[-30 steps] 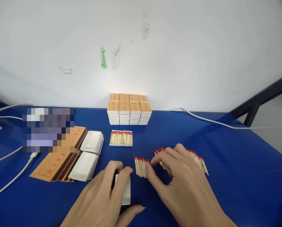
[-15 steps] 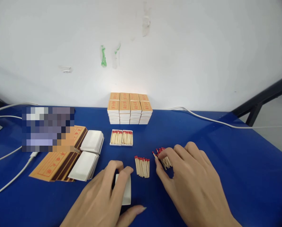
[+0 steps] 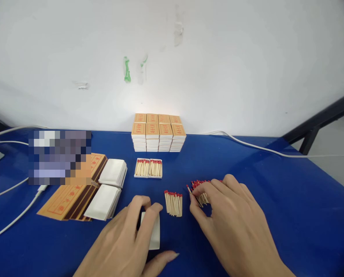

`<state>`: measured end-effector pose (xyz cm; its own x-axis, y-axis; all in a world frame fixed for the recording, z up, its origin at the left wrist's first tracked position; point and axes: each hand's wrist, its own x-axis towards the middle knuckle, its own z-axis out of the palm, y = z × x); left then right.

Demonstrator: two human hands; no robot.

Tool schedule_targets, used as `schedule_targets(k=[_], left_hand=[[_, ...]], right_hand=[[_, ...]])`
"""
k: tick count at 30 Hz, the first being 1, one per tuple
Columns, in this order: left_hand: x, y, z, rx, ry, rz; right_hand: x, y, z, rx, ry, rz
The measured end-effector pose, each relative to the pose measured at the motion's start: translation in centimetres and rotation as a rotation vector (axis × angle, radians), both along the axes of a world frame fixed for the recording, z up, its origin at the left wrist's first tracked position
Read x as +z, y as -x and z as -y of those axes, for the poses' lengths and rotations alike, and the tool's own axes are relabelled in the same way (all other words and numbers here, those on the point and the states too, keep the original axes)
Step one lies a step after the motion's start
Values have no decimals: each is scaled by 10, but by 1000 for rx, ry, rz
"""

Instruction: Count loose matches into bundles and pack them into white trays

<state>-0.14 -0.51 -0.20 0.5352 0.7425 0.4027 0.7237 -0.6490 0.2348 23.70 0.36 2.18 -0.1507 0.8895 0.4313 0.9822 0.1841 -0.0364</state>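
My left hand (image 3: 131,238) rests on an empty white matchbox tray (image 3: 154,232) on the blue table (image 3: 276,200), fingers curled over its top and thumb along its near side. My right hand (image 3: 229,223) lies over a loose heap of red-tipped matches (image 3: 199,188), fingers bent down onto them; most of the heap is hidden under it. A small neat bundle of matches (image 3: 173,202) lies between the two hands, untouched.
Two filled trays of matches (image 3: 148,168) sit behind the bundle. A block of stacked orange matchboxes (image 3: 158,132) stands by the white wall. Stacks of white trays (image 3: 108,184) and flat orange sleeves (image 3: 70,196) lie left. White cables (image 3: 12,219) run along both sides.
My right hand slid right, off the small bundle and onto the loose heap, covering most of it. The left hand has stayed on the white tray.
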Motion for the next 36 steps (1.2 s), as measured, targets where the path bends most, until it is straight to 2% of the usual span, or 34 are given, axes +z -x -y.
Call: schedule_targets(k=[9,15,27,36], left_hand=[[1,0,1,-11,-42,-43],[1,-1,-1,-14,-25,-40],[2,-4,-1,-20,-66,-74],[0,-4,0,-14,-73,-60]], right_hand=[[9,7,-2,40,188,-367],[11,19,-4,5,310,-541],[11,16,-4,3,385,-584],[14,16,-3,1,364,-555]])
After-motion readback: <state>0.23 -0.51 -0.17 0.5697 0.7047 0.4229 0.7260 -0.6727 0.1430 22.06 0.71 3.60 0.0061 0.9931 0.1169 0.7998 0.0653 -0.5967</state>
